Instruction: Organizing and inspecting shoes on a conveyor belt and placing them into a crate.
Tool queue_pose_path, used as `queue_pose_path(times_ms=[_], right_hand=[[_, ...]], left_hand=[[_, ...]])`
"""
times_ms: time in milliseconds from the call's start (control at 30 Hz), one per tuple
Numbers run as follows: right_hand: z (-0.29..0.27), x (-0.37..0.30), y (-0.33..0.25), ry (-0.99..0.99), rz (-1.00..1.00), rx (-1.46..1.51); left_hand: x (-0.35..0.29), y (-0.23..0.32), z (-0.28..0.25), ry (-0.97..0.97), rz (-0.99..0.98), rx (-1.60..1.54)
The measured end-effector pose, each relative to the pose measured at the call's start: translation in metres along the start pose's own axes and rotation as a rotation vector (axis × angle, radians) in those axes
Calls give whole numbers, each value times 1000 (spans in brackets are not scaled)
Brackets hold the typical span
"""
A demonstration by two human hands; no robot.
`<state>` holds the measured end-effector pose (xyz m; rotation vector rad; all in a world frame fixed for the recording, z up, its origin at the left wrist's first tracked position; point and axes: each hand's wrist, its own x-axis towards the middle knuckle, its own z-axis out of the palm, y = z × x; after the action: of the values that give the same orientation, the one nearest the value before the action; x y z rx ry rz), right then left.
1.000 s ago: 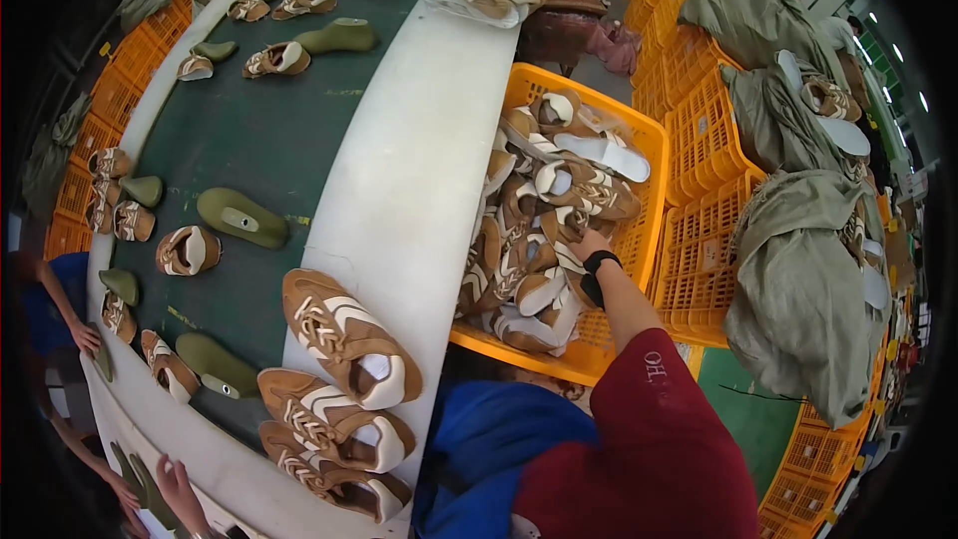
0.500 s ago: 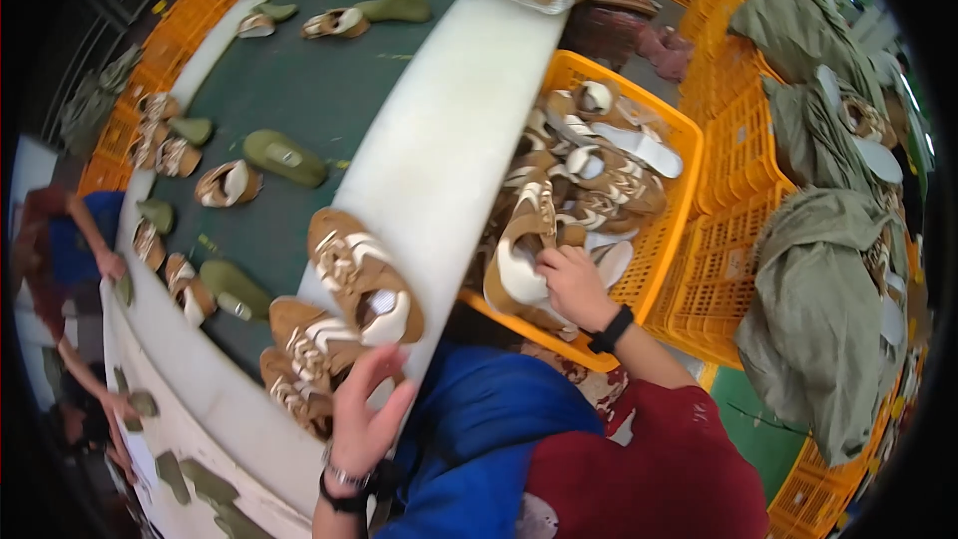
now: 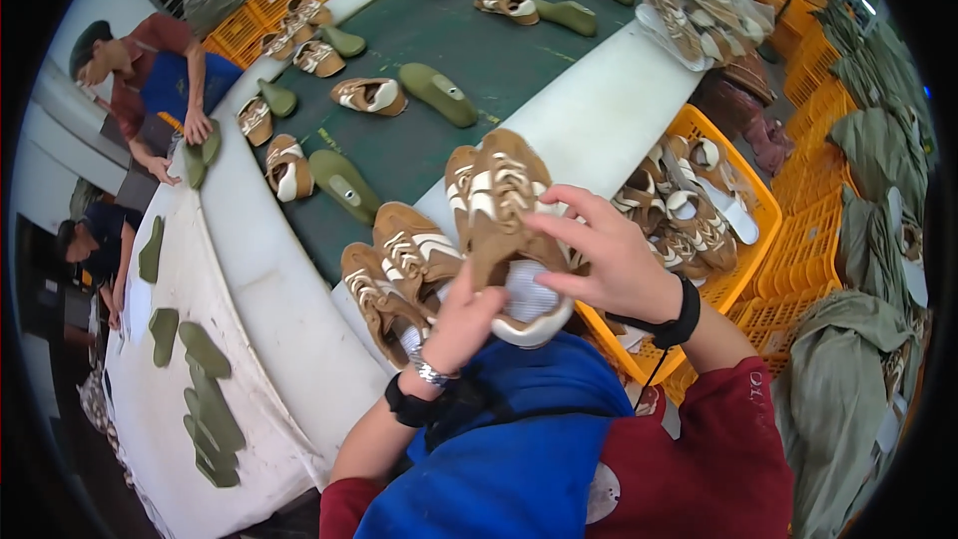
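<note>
A brown sneaker with white stripes and a white heel is between my hands, its toe pointing away and its heel over my blue apron. My left hand grips the left side of its collar. My right hand holds its right side, thumb at the collar and fingers spread over the laces. A pale striped insole shows inside the shoe. Partly hidden behind it is another brown sneaker. Left of my hands, two more brown sneakers rest side by side on the white ledge.
A yellow crate of shoes stands at my right, near stacked crates and grey-green cloth. Shoes and green shoe lasts lie on the green belt. Across it, a person handles a last; another person stands nearer left.
My right hand has come out of the crate to the sneaker by my left hand. My left hand has closed on its collar. The view has swung left.
</note>
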<state>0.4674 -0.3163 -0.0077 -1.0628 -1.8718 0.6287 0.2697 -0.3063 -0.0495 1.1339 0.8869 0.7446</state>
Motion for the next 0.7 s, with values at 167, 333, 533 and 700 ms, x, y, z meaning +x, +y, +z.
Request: queue_pose_path(times_ms=[167,333,533,700], right_hand=[[26,-4,14,-47,-68,-529],[30,-8,20,1,-192,-467],[29,18,5,-3,-227,-380],[21,40,4,-88,-131,-213]], left_hand=[[-11,-20,10,-59,132,285],[-12,-19,-3,59,29,485],[-8,0,-10,421,567,865],[-6,13,-16,368,489,862]])
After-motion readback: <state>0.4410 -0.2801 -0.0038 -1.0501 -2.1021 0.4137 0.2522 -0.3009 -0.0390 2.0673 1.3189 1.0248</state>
